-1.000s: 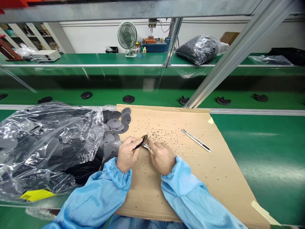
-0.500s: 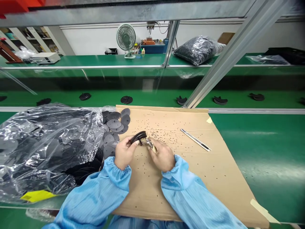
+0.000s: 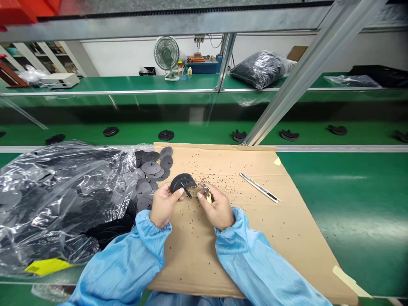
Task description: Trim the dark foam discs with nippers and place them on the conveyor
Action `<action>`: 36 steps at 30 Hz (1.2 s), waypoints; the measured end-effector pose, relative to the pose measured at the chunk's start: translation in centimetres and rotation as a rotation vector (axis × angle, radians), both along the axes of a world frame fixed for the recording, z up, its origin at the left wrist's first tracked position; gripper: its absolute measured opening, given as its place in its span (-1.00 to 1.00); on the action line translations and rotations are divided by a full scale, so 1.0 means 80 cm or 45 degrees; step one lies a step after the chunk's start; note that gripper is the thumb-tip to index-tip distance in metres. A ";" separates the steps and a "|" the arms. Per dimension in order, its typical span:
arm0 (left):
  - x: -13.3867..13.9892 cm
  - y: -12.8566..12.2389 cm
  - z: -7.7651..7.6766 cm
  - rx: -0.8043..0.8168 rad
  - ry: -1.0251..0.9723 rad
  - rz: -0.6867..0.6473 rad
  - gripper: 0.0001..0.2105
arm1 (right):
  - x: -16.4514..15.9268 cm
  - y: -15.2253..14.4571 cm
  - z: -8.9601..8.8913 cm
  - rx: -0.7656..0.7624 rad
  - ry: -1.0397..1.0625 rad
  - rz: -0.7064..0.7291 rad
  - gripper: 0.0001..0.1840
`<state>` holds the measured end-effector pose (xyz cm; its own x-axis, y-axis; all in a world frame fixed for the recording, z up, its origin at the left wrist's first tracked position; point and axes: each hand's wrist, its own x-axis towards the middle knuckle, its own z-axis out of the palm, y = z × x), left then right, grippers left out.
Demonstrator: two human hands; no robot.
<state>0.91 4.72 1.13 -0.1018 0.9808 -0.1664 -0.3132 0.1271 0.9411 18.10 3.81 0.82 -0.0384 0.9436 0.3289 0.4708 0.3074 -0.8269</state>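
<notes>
My left hand (image 3: 164, 204) is closed on a black curved plastic part (image 3: 183, 182) with a short stem that points down to the right. In my right hand (image 3: 218, 208) is a pair of small cutting pliers (image 3: 206, 193) with pale yellow handles, its metal jaws a little to the right of the black part and apart from it. Beneath both hands lies a cardboard sheet (image 3: 255, 238) strewn with tiny black bits. Flat dark round discs (image 3: 151, 168) are piled to the left of my left hand. My fingers hide part of the pliers' handles.
A clear plastic bag (image 3: 63, 191) of dark discs fills the left side. A white cutter knife (image 3: 259, 187) rests on the cardboard at right. Behind, black parts (image 3: 166, 135) stand along a green belt, and a slanted metal post (image 3: 296, 85) rises at right.
The black part in my left hand has turned, so its broad curved face and stem now show. My right hand has drawn the pliers slightly away from it. The view has shifted a little.
</notes>
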 end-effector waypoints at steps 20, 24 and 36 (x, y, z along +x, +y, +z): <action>0.001 0.001 -0.001 -0.033 -0.063 -0.060 -0.71 | -0.001 -0.002 0.003 0.077 -0.093 0.096 -0.70; -0.001 0.001 -0.001 -0.044 -0.086 -0.078 -0.72 | -0.002 -0.002 0.004 0.067 -0.045 0.093 -0.69; 0.001 -0.003 -0.006 0.025 0.097 -0.299 -0.71 | -0.002 -0.004 0.004 -0.045 0.189 -0.041 -0.72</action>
